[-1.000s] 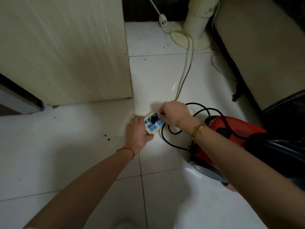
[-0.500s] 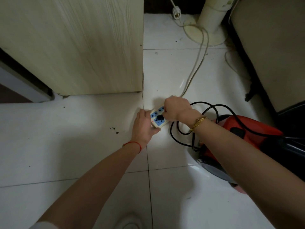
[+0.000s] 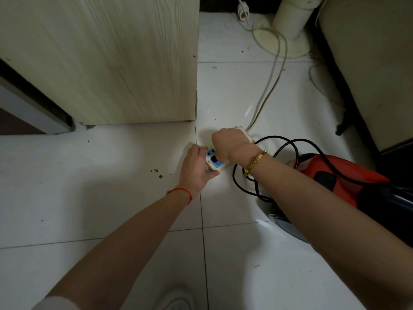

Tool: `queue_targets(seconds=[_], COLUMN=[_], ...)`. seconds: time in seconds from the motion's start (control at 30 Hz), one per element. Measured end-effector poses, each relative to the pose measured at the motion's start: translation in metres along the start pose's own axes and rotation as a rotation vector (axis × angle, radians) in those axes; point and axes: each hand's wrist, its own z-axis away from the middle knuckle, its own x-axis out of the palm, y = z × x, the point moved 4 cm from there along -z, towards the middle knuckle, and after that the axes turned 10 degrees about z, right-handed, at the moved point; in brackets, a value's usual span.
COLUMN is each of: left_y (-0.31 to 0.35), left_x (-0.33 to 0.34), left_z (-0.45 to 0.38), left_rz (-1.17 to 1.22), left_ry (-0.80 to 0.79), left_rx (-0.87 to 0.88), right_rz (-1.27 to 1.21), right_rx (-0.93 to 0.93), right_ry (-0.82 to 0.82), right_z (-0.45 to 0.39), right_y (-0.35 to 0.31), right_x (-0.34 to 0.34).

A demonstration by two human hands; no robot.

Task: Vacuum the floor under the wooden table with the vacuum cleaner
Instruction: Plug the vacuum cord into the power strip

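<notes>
A red and black vacuum cleaner (image 3: 339, 175) lies on the white tile floor at the right, partly behind my right forearm. Its black cord (image 3: 288, 142) loops on the tiles beside it. A white power strip (image 3: 215, 163) with blue sockets lies on the floor in the middle. My left hand (image 3: 196, 170) holds the strip's near end, thumb along its edge. My right hand (image 3: 228, 144) is curled over the black plug (image 3: 215, 158) set in the strip. The plug's prongs are hidden.
A pale wooden panel (image 3: 111, 59) stands at the upper left, reaching the floor. A cream fan base (image 3: 281, 36) and its pale cable (image 3: 268, 90) sit at the top. A beige furniture side (image 3: 375, 70) runs along the right. Dark crumbs (image 3: 157, 173) lie left of my hands.
My view has shifted so the hands and strip sit lower and further right. My right hand has slid up over the strip and covers more of it; my left hand keeps its hold.
</notes>
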Motion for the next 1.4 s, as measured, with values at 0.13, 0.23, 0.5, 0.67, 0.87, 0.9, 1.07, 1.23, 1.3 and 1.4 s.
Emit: queue_targets(seconds=[0.13, 0.23, 0.5, 0.67, 0.87, 0.9, 1.07, 1.23, 1.3, 1.4], left_y=[0.000, -0.001, 0.005, 0.038, 0.109, 0.123, 0.191, 0.233, 0.241, 0.245], left_x=[-0.001, -0.001, -0.007, -0.029, -0.053, -0.052, -0.030, 0.010, 0.022, 0.036], left_z=[0.000, 0.001, 0.013, 0.017, 0.022, 0.026, 0.053, 0.075, 0.082, 0.090], left_rz=[-0.001, -0.020, -0.025, 0.013, 0.111, 0.128, 0.159, 0.089, 0.070, 0.052], left_ry=[0.001, -0.009, -0.085, -0.057, 0.010, 0.003, -0.106, -0.254, -0.301, -0.342], left_rx=[0.011, 0.022, 0.081, 0.176, 0.390, 0.444, 0.652, 0.746, 0.741, 0.714], right_rz=[0.011, 0.019, -0.116, -0.475, -0.760, -0.783, -0.819, -0.743, -0.685, -0.620], right_rx=[-0.022, -0.020, 0.110, 0.307, 0.505, 0.533, 0.662, 0.769, 0.812, 0.874], right_ry=[0.005, 0.012, 0.061, 0.309, 0.645, 0.689, 0.818, 0.962, 1.008, 1.025], right_z=[-0.003, -0.003, 0.013, 0.047, 0.114, 0.127, 0.192, 0.267, 0.298, 0.333], right_y=[-0.006, -0.008, 0.007, 0.031, 0.069, 0.075, 0.103, 0.128, 0.136, 0.144], right_x=[0.004, 0.009, 0.007, -0.020, -0.041, -0.040, -0.027, -0.011, -0.001, 0.015])
